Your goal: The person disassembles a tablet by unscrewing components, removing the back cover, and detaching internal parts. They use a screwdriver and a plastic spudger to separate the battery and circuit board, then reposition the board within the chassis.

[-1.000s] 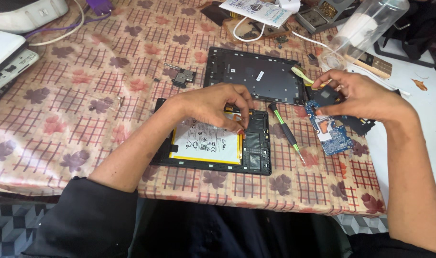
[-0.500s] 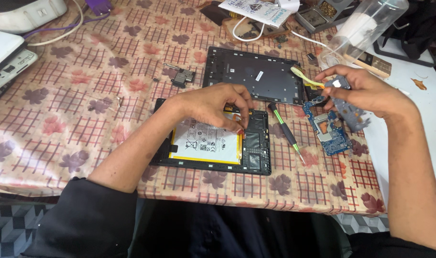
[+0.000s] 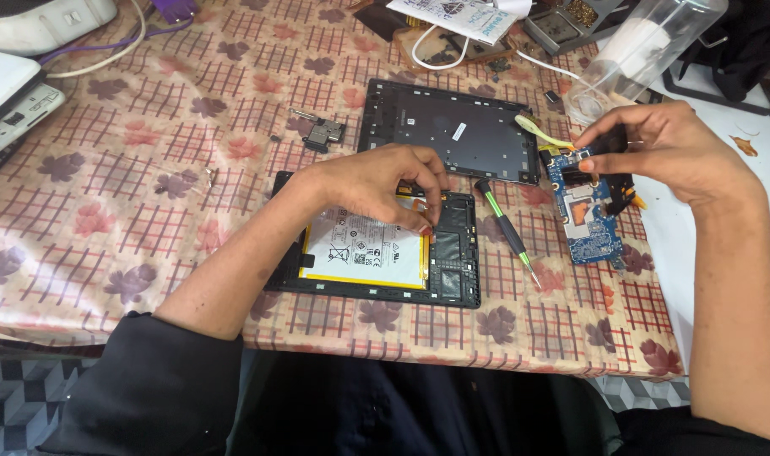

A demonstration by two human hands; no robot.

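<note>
Head view: right hand [image 3: 668,148] lifts blue circuit board [image 3: 586,211]; left hand [image 3: 376,181] presses white-labelled battery [image 3: 364,249].

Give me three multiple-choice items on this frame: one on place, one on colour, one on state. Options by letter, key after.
1. Where does the screwdriver lie?
A. On the tablecloth between the opened tablet and the circuit board
B. Inside the back cover
C. In the left hand

2. What colour is the circuit board by the right hand?
A. Red
B. Blue
C. White

3. What is the state of the tablet under the left hand?
A. Closed, cover on
B. Opened, battery exposed
C. Wrapped in plastic

Key:
1. A: it rests on the tablecloth, right of the tablet frame and left of the board.
2. B: the board is blue with metal shields; the right hand holds a small dark part over its top end.
3. B: the white battery shows in the frame, the left hand rests its fingertips on its upper edge, and the back cover lies apart.
</note>
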